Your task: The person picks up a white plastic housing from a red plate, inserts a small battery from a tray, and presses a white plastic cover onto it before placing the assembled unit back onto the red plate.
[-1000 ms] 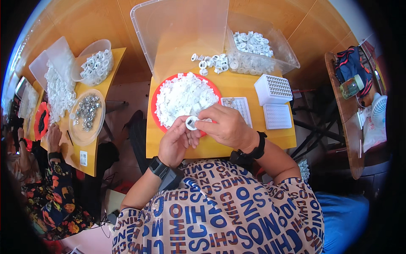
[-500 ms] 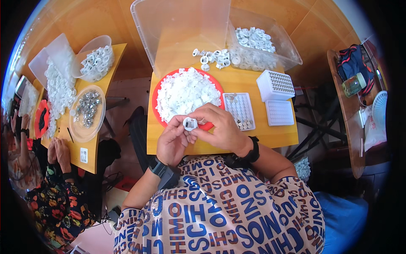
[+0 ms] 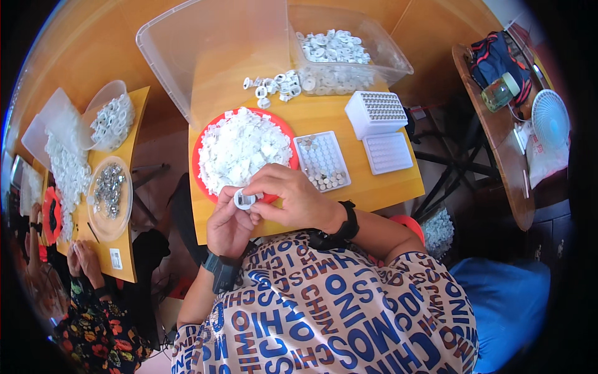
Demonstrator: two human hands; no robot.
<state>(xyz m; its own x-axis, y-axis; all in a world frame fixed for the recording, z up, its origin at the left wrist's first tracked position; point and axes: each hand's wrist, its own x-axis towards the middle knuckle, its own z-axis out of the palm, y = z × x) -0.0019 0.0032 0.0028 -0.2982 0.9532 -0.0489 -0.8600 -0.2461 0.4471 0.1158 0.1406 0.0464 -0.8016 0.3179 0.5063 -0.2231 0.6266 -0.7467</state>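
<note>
A small white round plastic part (image 3: 243, 200) with a dark and metallic middle is held between my hands in front of the red round tray. My left hand (image 3: 228, 225) is closed, its thumb and fingertips gripping the part from the left. From the right, my right hand (image 3: 295, 198) pinches it, with thumb and index finger pressing at its face. Whether a smaller piece sits between those fingertips is hidden. Just beyond my hands, small white plastic pieces (image 3: 244, 149) lie heaped in the red round tray (image 3: 196, 163).
Right of the heap, a white slotted tray (image 3: 341, 163) holds several silver discs. Stacked white trays (image 3: 379, 115) stand farther right. A clear bin (image 3: 392, 62) of white parts is behind, beside loose round parts (image 3: 286, 84). At a left table, another person's hands (image 3: 86, 258) rest near its edge.
My view has turned, so the table and hands sit farther left and tilted. Both hands still hold the white part; my right fingertips now cover more of its face.
</note>
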